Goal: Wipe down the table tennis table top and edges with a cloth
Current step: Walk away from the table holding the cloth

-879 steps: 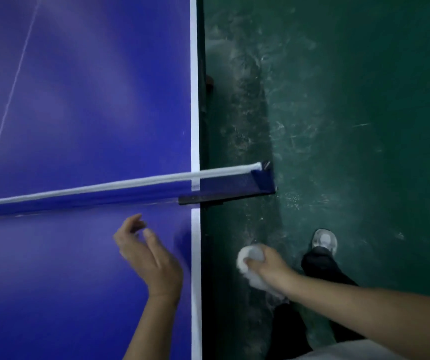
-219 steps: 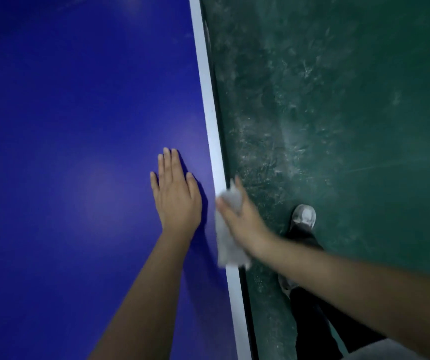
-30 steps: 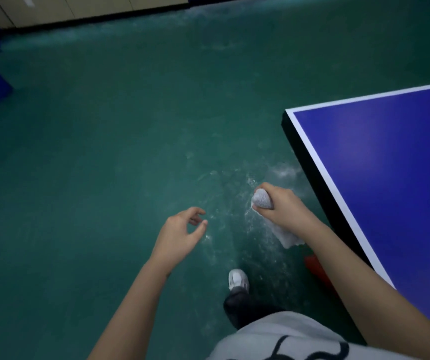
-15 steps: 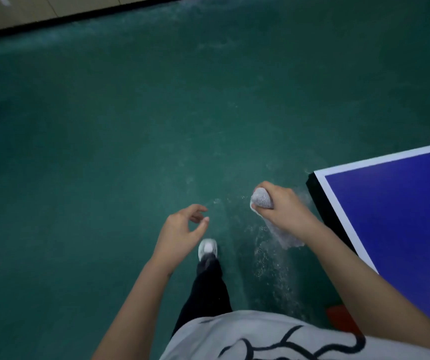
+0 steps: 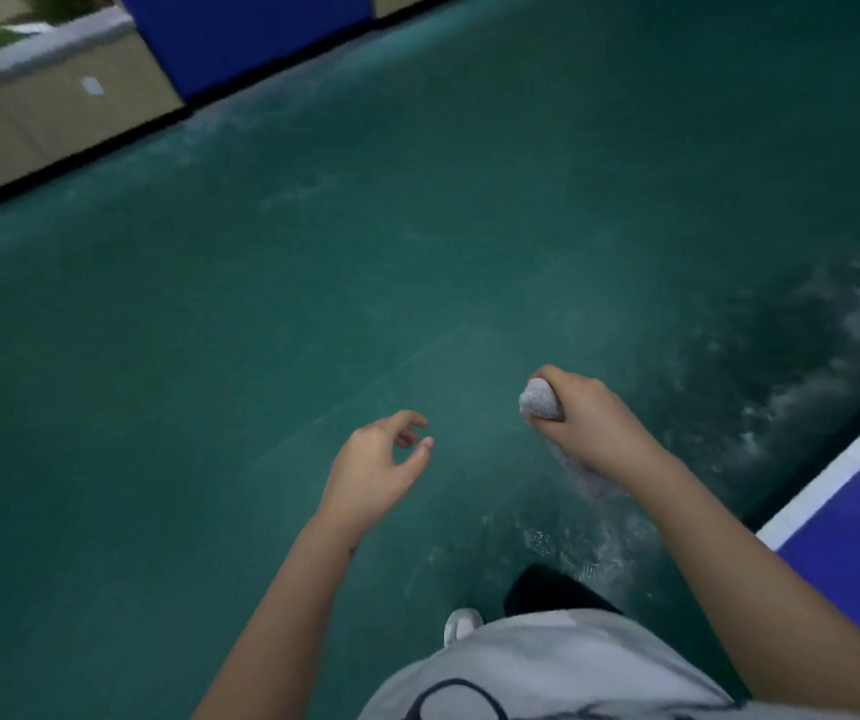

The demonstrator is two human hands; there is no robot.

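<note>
Desk: has slid to the lower-right frame edge within the last second; only a corner strip shows. I judge wiping paused while I walk round to another side.
Cloth: centre-right, off the desk, clamped in my right hand's curled fingers. Its long axis runs from upper-left nub to lower-right tail.
Left hand: fingers loosely curled, holding nothing.
</note>
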